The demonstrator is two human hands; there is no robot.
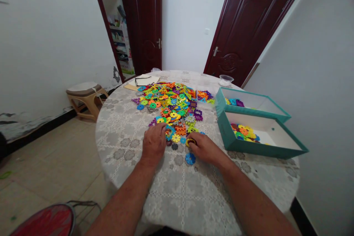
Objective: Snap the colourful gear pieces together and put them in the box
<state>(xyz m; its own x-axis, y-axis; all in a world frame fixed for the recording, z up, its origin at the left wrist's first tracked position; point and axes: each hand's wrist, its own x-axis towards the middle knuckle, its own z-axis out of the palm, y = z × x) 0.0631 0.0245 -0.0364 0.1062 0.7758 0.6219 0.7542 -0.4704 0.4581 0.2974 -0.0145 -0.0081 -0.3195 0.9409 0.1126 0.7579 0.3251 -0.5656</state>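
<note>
A heap of colourful plastic interlocking pieces (171,99), some toothed squares and some flower-shaped discs, lies on the table. At its near left edge, my left hand (154,141) is closed with fingers together, beside a blue toothed piece (170,132); whatever it may hold is hidden. My right hand (204,146) pinches a yellow flower-shaped disc (190,142) with a dark part at its middle. Just below that hand lies a blue flower-shaped disc (190,159). Between the hands are a yellow disc (176,138) and a dark disc (174,146).
Two teal boxes stand on the right; the near box (265,147) holds mostly round pieces, the far box (257,99) toothed ones. Glasses (143,82) rest on paper at the back left. A clear bowl (226,79) sits at the back right. A stool (85,97) stands left.
</note>
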